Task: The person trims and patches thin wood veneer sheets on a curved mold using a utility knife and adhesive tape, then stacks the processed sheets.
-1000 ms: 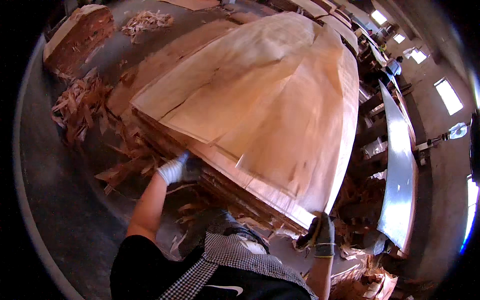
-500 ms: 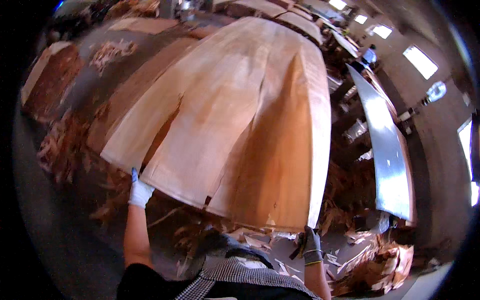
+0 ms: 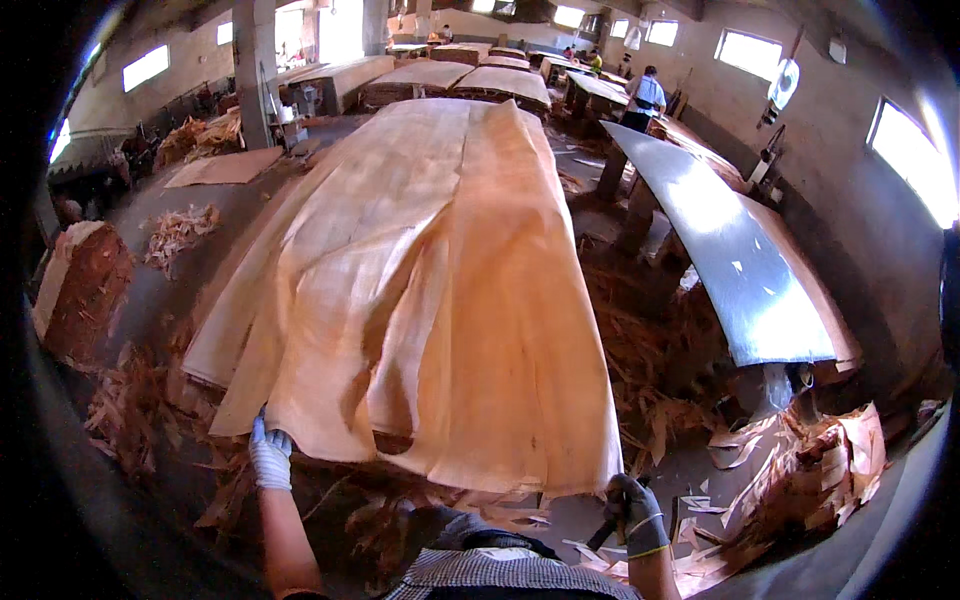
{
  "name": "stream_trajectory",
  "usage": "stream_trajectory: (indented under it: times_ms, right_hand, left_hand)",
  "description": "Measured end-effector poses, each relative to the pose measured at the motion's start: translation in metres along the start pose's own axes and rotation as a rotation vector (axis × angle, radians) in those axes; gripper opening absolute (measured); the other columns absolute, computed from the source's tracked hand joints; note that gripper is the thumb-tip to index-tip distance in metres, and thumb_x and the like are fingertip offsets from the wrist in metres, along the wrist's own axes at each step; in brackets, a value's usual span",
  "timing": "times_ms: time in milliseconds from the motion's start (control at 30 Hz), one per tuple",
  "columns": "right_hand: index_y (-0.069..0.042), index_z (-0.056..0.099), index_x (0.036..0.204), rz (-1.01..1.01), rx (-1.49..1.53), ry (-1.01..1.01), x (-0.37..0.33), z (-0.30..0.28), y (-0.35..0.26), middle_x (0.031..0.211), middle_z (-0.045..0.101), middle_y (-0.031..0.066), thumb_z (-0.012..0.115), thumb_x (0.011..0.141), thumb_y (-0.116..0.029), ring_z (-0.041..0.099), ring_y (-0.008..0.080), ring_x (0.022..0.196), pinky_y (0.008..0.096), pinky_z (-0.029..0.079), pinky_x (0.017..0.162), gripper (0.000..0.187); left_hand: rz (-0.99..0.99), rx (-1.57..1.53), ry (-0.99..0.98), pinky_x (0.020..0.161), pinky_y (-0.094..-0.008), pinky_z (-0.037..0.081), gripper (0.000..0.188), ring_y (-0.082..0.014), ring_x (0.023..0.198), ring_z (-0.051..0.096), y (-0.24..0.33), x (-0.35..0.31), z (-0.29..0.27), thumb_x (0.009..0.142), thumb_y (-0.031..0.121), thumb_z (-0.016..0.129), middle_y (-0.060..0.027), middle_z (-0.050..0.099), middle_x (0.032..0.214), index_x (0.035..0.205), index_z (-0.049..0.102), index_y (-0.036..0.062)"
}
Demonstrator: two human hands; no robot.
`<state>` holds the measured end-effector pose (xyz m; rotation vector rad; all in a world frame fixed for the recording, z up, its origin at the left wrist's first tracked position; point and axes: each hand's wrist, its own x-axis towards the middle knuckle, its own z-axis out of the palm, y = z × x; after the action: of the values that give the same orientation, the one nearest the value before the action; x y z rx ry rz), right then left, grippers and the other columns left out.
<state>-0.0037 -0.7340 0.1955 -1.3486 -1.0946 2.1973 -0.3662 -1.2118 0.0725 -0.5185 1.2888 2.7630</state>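
A large, thin sheet of tan wood veneer stretches away from me over a long stack of veneer. It ripples and bulges on its left half, and a long split runs through its middle. At the near left corner my left hand, in a white glove, pinches the sheet's edge. My right hand, in a dark grey glove, is closed at the near right corner. A dark, narrow piece juts out beside the right fingers; I cannot make out what it is.
To the right stands a long table with a shiny metal top. Torn veneer scraps heap up at the lower right, with more scraps on the left. Farther back are veneer stacks and a person by a table.
The view has tilted up, showing more of the room. The sheet went from fairly flat to rippled, and its splits changed shape. Both hands stay at the near corners.
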Motion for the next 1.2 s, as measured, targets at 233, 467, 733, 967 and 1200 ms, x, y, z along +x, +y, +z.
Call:
stream_trajectory:
  times_ms: [233, 467, 733, 967, 1200]
  right_hand:
    - [-0.003, 0.060, 0.076, -0.198, -0.205, 0.053, 0.055, -0.122, -0.010, 0.059, 0.056, 0.0054, 0.065, 0.073, -0.019, 0.051, 0.0145, 0.044, 0.0249, 0.041, 0.040, 0.016]
    - [-0.007, 0.055, 0.070, -0.167, -0.125, 0.097, 0.039, -0.166, -0.045, 0.053, 0.050, 0.0034, 0.064, 0.074, -0.014, 0.047, 0.0158, 0.039, 0.0268, 0.038, 0.035, 0.013]
    - [-0.007, 0.051, 0.073, -0.161, -0.054, 0.061, 0.100, -0.258, -0.045, 0.051, 0.047, 0.0039, 0.063, 0.076, -0.014, 0.044, 0.0172, 0.036, 0.0289, 0.035, 0.033, 0.014]
    - [-0.013, 0.050, 0.073, -0.053, 0.065, 0.307, 0.117, -0.292, -0.113, 0.050, 0.043, 0.0002, 0.059, 0.082, -0.021, 0.040, 0.0133, 0.038, 0.0258, 0.032, 0.033, 0.014]
    - [-0.009, 0.051, 0.074, -0.131, 0.117, 0.316, 0.134, -0.318, -0.208, 0.050, 0.047, 0.0039, 0.061, 0.076, -0.015, 0.042, 0.0171, 0.035, 0.0298, 0.034, 0.032, 0.012]
  left_hand:
    - [0.370, 0.165, -0.044, 0.082, -0.0343, 0.043, 0.042, -0.0204, 0.097, 0.053, -0.018, -0.091, 0.126, 0.080, 0.038, 0.056, -0.0062, 0.054, 0.110, 0.110, 0.056, 0.0087]
    - [0.991, 0.636, -0.165, 0.078, -0.0290, 0.043, 0.032, -0.0156, 0.090, 0.054, -0.034, -0.251, 0.318, 0.088, 0.024, 0.042, -0.0077, 0.057, 0.101, 0.107, 0.058, 0.0053]
    - [0.870, 0.563, -0.328, 0.077, -0.0276, 0.044, 0.027, -0.0124, 0.086, 0.058, -0.125, -0.322, 0.451, 0.088, 0.018, 0.046, -0.0068, 0.064, 0.092, 0.095, 0.064, -0.0007]
    - [0.881, 0.539, -0.386, 0.076, -0.0269, 0.044, 0.026, -0.0130, 0.085, 0.057, -0.191, -0.311, 0.536, 0.088, 0.016, 0.045, -0.0080, 0.064, 0.094, 0.096, 0.063, -0.0019]
    - [0.935, 0.570, -0.449, 0.076, -0.0266, 0.044, 0.030, -0.0125, 0.087, 0.056, -0.271, -0.303, 0.618, 0.089, 0.022, 0.045, -0.0060, 0.063, 0.095, 0.101, 0.061, 0.0000]
